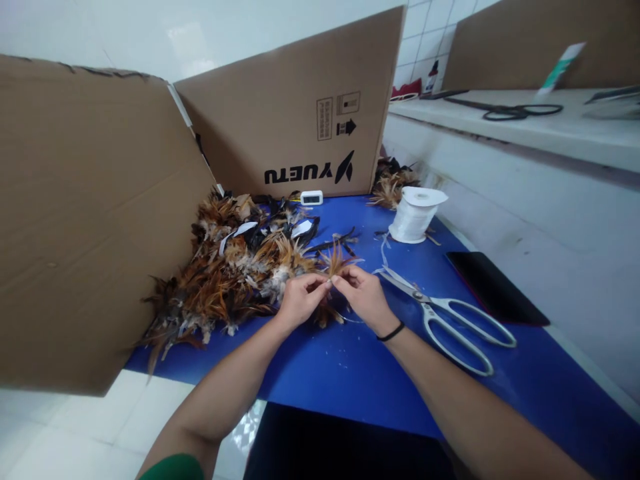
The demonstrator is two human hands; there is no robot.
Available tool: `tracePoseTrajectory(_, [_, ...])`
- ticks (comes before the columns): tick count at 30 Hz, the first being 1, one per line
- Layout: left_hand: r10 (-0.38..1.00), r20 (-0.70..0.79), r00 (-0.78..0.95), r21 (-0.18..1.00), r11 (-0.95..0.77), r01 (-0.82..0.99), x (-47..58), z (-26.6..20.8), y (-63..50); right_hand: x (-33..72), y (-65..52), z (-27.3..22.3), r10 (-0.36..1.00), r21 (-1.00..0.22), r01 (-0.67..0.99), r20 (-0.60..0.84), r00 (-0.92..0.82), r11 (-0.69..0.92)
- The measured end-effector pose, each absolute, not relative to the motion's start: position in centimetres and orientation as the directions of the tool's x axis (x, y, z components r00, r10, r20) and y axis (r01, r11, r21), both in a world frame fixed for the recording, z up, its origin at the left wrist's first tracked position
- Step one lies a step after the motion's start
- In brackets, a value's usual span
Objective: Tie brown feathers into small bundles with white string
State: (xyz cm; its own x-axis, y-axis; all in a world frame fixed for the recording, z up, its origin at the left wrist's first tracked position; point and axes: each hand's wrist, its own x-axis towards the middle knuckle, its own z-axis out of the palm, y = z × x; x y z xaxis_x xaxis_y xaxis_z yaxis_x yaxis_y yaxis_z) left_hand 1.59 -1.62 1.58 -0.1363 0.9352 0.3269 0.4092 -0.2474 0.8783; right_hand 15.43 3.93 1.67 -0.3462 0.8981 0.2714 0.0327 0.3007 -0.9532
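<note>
Over the blue table, my left hand (304,297) and my right hand (363,291) meet, both pinching the base of a small bunch of brown feathers (336,260). The feather tips fan out away from me, above the fingertips. A few more brown feathers (327,313) lie just beneath the hands. To the left spreads a large heap of brown, black and whitish feathers (220,273). Right of my right hand, large metal scissors (430,303) rest on the table with their handles toward me. Behind the scissors stands a spool of white ribbon (414,217), its loose end trailing down.
Cardboard panels (290,113) wall the table's left and back. A small white digital display (311,198) sits at the back, a dark phone-like slab (495,283) at the right edge. Black scissors (520,111) lie on a white ledge (590,133). More feathers (395,183) are behind the spool.
</note>
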Motion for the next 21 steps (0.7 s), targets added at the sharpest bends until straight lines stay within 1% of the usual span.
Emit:
tracePoseTrajectory(3, [0.91,0.395,-0.127,0.817,-0.284,0.502,1.5,1.7,-1.7,15.4,4.0,1.5,0.902,-0.954,0.046,0.263,-0.344,0.295])
tracePoseTrajectory(6, [0.868,0.487,-0.099,0.736,-0.346,0.582,1.5,1.9,-1.8,15.4,4.0,1.3,0.913,-0.968,0.03,0.225,-0.339,0.25])
tracePoseTrajectory(10, [0.822,0.568,-0.041,0.649,-0.416,0.638,1.3,1.8,-1.8,15.4,4.0,0.8,0.917,-0.976,0.0,0.206,-0.342,0.219])
tracePoseTrajectory(15, [0.829,0.559,-0.021,0.638,-0.414,0.65,1.3,1.6,-1.7,15.4,4.0,0.7,0.917,-0.976,-0.008,0.208,-0.341,0.219])
tracePoseTrajectory(21, [0.849,0.529,-0.004,0.638,-0.395,0.661,1.3,1.6,-1.7,15.5,4.1,0.5,0.941,-0.982,0.0,0.183,-0.285,0.191])
